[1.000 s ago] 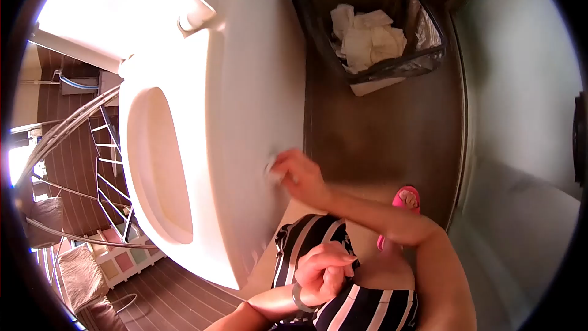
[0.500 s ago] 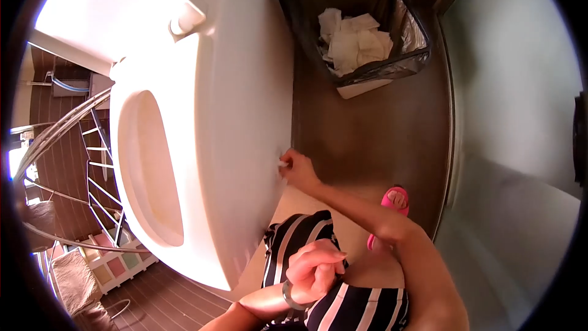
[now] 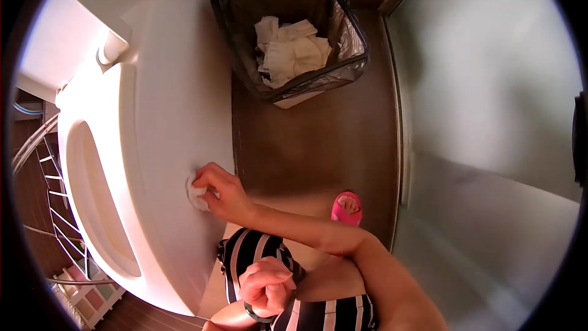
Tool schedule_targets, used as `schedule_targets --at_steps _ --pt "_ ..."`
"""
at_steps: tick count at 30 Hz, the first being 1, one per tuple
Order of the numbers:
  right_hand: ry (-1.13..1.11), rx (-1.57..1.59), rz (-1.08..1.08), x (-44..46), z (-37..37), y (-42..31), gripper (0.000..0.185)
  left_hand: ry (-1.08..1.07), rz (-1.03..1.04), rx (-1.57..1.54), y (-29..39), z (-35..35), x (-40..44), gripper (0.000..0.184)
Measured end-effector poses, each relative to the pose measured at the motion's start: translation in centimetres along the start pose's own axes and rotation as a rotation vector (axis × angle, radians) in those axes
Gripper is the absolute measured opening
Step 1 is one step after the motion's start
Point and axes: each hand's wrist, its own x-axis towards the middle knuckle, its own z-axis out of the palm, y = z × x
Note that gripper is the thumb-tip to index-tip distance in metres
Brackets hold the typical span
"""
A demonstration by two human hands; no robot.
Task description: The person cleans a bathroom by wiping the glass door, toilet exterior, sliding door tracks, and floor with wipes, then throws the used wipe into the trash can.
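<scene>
At the left stands a white toilet (image 3: 162, 116), its smooth side facing me and its oval opening on top. My right hand (image 3: 226, 195) reaches across and pinches a crumpled white tissue (image 3: 196, 196), pressed flat against the lower side of the toilet. My left hand (image 3: 266, 283), with a bracelet (image 3: 254, 314) at the wrist, is curled closed above my striped clothing (image 3: 248, 254). Nothing shows in its fingers.
A bin (image 3: 352, 73) lined with a dark bag stands at the back, holding white papers (image 3: 291, 52). Frosted glass (image 3: 484, 86) runs along the right. My foot in a pink slipper (image 3: 346, 208) is on the brown floor (image 3: 306, 147). Beyond the toilet is a metal rack (image 3: 58, 193).
My right hand has moved from near the bottom edge of the toilet's side onto its surface, and more of the tissue shows. My view has shifted right. The left hand stays closed.
</scene>
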Motion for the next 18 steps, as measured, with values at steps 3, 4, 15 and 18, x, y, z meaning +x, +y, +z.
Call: schedule_targets --at_steps 3,4,15,18 --pt "-0.093 -0.188 0.229 -0.9 -3.0 9.1 0.021 -0.008 -0.009 0.020 0.2 0.3 0.0 0.012" --pt "-0.232 -0.337 0.467 -1.5 -4.1 12.1 0.020 -0.009 -0.010 0.014 0.3 0.7 0.1 0.012" --pt "0.139 0.897 0.726 -6.7 -20.8 7.2 0.031 -0.310 -0.009 0.042 0.9 1.4 1.1 0.010" --pt "0.254 0.820 0.725 -7.5 -22.2 5.6 0.022 -0.315 -0.023 0.028 0.9 1.5 0.9 0.010"
